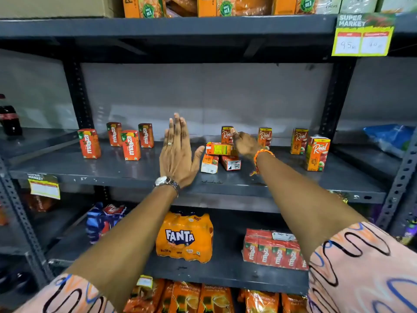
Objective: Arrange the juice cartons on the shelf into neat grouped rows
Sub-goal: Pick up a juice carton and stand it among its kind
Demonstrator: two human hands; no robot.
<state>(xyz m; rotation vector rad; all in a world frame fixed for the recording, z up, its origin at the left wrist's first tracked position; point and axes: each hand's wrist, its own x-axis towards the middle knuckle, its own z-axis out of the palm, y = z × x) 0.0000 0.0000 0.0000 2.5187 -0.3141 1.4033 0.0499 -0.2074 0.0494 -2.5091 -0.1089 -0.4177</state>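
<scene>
Patterned sleeves [361, 267] reach toward the shelf [135, 175]. Left hand [177, 154] spread empty; right hand [244, 143] touches toppled cartons [220, 158], grip unclear. Sorting looks barely begun.

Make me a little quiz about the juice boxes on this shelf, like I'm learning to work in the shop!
1. True or false: every Real carton on the middle shelf is standing up.
2. How many Maaza cartons stand on that shelf?
A) two
B) four
C) six
3. Fill in: the left hand is flat and open, holding ____.

Key
1. False: three cartons lie tipped in a pile near the right hand.
2. B: four, all upright at the left.
3. Nothing: it hovers between the Maaza group and the pile.
</scene>
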